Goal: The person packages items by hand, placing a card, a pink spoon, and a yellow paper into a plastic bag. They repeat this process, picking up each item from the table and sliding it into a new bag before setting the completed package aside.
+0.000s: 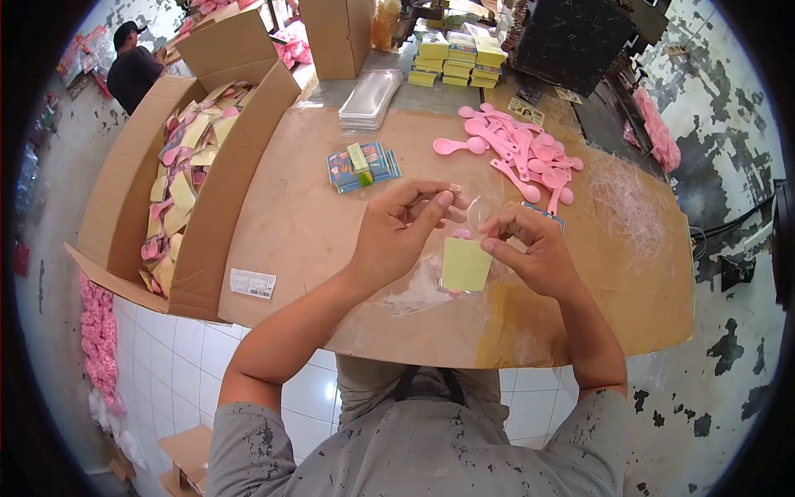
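My left hand (406, 222) is raised over the cardboard-topped table, thumb and fingertips pinched together. A small clear or whitish scrap shows at its fingertips, too small to name. My right hand (532, 247) pinches the upper right corner of a clear plastic packet with a pale yellow card (465, 265) in it. Bits of pink show above and below the card, mostly hidden behind it. A clear film edge (475, 214) stands up between my hands. Beyond my right hand lies a heap of pink spoons (522, 149); a blue printed card (546, 217) is partly hidden by that hand.
On the left, an open carton (217, 215) holds many filled packets. Blue cards (383, 162), clear plastic sleeves (369, 99) and yellow card stacks (458, 56) lie further back. Thin plastic strips (627, 201) gather at the right. A person (134, 73) is at the far left.
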Tool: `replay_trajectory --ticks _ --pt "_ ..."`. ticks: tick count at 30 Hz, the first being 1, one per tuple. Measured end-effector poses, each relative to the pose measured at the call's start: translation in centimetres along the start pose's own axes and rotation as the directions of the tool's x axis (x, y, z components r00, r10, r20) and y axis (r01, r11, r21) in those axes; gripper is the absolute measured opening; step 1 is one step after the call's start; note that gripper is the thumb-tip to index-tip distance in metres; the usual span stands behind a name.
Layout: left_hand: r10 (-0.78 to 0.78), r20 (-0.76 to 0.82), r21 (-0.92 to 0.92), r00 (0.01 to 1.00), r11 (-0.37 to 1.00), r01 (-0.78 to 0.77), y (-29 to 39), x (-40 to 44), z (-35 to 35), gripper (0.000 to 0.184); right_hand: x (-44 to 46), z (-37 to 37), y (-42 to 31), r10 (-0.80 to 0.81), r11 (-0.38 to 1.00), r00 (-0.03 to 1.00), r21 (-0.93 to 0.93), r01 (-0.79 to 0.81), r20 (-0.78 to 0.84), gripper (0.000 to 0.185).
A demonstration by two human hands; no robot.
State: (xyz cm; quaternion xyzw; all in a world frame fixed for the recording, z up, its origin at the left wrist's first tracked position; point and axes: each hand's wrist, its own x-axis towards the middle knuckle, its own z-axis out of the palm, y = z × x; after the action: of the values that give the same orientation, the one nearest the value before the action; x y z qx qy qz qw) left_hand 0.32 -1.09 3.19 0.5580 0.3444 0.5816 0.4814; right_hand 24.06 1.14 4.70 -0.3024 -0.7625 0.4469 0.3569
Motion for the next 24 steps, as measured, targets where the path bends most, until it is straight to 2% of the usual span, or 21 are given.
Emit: replay_trajectory --ticks 3,9,12,18,22,24 --pt "0.010 -0.030 -0.072 1.000 0.997 -0.012 -0.1 0.0 0.0 0.021 -0.2 0.0 0.4 0.001 1.000 1.000 0.022 -0.001 0.002 0.015" --pt "-0.098 -0.002 -0.149 0.995 0.984 0.096 0.5 0.2 -0.1 0.026 -0.4 -0.3 0.4 -0.023 0.998 1.000 0.058 0.024 -0.011 0.014" --pt "-0.149 0.147 -0.259 0.978 0.948 0.183 -0.5 0.5 0.1 0.034 -0.6 -1.1 0.3 0.038 0.995 0.999 0.092 -0.036 -0.020 0.017" --pt "-0.153 0.208 0.053 0.966 0.988 0.145 -1.7 0.1 0.3 0.035 -0.8 -1.8 2.0 0.089 0.970 0.996 0.228 -0.080 -0.028 0.021" --pt "-0.180 0.155 0.100 0.971 0.981 0.166 -1.4 -0.1 0.4 0.029 -0.7 -1.5 2.6 0.094 0.961 0.993 0.269 -0.071 -0.073 0.021" --pt "-0.151 0.123 0.119 0.981 0.983 0.137 -1.4 -0.2 0.5 0.026 -0.6 -1.6 1.5 0.174 0.957 0.983 0.246 -0.153 -0.066 0.019"
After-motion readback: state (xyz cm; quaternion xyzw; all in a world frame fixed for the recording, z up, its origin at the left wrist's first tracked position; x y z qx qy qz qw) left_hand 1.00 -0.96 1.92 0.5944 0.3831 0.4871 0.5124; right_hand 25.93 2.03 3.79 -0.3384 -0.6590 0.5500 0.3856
